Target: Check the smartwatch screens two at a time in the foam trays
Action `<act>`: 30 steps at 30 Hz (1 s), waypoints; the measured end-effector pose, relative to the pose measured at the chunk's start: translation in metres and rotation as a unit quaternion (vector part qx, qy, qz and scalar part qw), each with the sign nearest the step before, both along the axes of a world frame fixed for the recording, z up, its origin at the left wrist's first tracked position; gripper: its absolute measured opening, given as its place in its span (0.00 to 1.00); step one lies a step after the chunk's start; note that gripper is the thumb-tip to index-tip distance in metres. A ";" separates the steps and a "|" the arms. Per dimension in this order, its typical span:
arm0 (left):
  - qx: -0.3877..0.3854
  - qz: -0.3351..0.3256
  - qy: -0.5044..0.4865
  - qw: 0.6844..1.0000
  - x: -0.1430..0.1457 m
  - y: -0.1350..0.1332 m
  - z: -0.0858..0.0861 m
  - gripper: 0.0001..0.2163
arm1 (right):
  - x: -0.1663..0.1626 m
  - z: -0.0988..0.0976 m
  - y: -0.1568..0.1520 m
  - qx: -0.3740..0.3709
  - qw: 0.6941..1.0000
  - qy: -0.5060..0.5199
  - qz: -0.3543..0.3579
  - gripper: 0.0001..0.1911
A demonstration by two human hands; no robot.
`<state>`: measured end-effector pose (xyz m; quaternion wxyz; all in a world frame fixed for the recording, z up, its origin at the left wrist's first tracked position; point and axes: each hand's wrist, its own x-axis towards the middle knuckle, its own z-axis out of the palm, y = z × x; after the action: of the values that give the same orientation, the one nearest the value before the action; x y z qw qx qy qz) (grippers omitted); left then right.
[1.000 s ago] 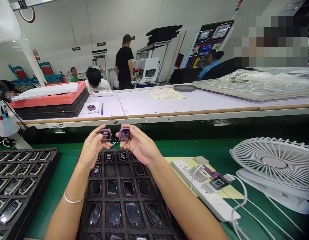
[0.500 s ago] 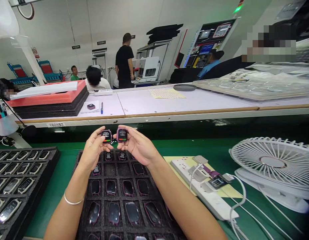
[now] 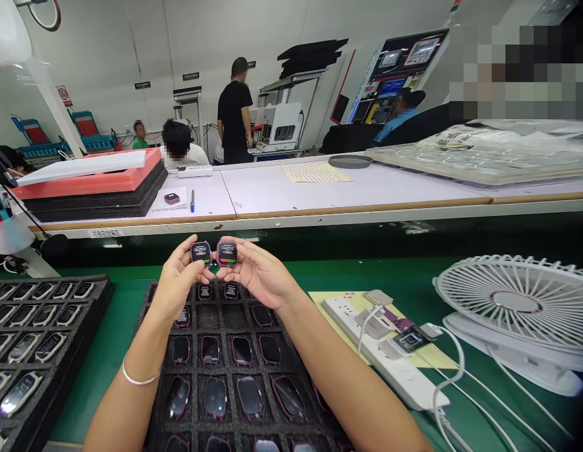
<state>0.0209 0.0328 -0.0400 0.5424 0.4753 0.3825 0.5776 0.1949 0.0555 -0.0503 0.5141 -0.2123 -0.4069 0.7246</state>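
My left hand (image 3: pixel 178 281) pinches a small purple smartwatch body (image 3: pixel 200 252) with a lit screen. My right hand (image 3: pixel 259 274) holds a second purple watch body (image 3: pixel 227 253), its screen lit with a red and green bar. The two watches are side by side, almost touching, above the far end of a black foam tray (image 3: pixel 197 376). That tray holds several purple watch bodies in its pockets, two of them with lit screens just under my hands. A silver bangle is on my left wrist.
A second black tray (image 3: pixel 32 333) of silver-rimmed watch bodies lies at left. A white power strip (image 3: pixel 395 370) with cables and a watch on a charger sits at right, beside a white desk fan (image 3: pixel 517 307). Beyond is a long white bench with foam sheets; several people work farther back.
My hands have drawn the two watches slightly closer together. The right watch's screen turned more toward me and shows its red and green bar.
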 end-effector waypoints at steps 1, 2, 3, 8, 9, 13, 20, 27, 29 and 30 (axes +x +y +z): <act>-0.006 -0.001 -0.005 1.000 0.000 0.000 0.001 0.32 | 0.001 0.000 0.001 -0.008 1.000 0.003 0.007 0.11; -0.012 -0.002 -0.011 1.000 -0.001 0.000 0.001 0.32 | 0.001 0.000 0.001 -0.016 1.000 0.005 0.015 0.11; -0.017 -0.002 -0.017 1.000 -0.001 0.000 0.001 0.32 | 0.002 0.000 0.002 -0.024 0.999 0.007 0.022 0.12; -0.028 0.000 -0.026 0.999 -0.003 0.001 0.001 0.32 | 0.004 -0.001 0.004 -0.051 0.998 0.002 0.041 0.11; -0.026 -0.002 -0.024 0.999 -0.003 0.001 0.001 0.32 | 0.004 -0.001 0.004 -0.051 0.998 0.000 0.038 0.11; -0.010 -0.001 -0.002 1.000 -0.003 0.001 0.000 0.32 | 0.003 -0.001 0.003 -0.043 0.999 -0.010 0.017 0.11; 0.035 0.009 0.037 0.999 -0.002 0.001 -0.001 0.32 | 0.000 0.002 -0.007 0.013 0.999 -0.041 0.006 0.20; 0.074 0.013 0.045 0.996 -0.001 -0.001 -0.002 0.27 | -0.002 0.002 -0.012 0.084 0.992 -0.090 -0.022 0.30; 0.083 0.010 0.045 0.996 -0.001 -0.001 -0.002 0.26 | -0.002 0.003 -0.012 0.093 0.991 -0.091 -0.024 0.30; 0.087 0.007 0.044 0.995 -0.001 -0.001 -0.003 0.26 | -0.002 0.003 -0.012 0.096 0.991 -0.088 -0.024 0.30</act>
<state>0.0202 0.0316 -0.0426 0.4775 0.5428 0.3573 0.5914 0.1928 0.0437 -0.0475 0.5113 -0.2347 -0.5130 0.6483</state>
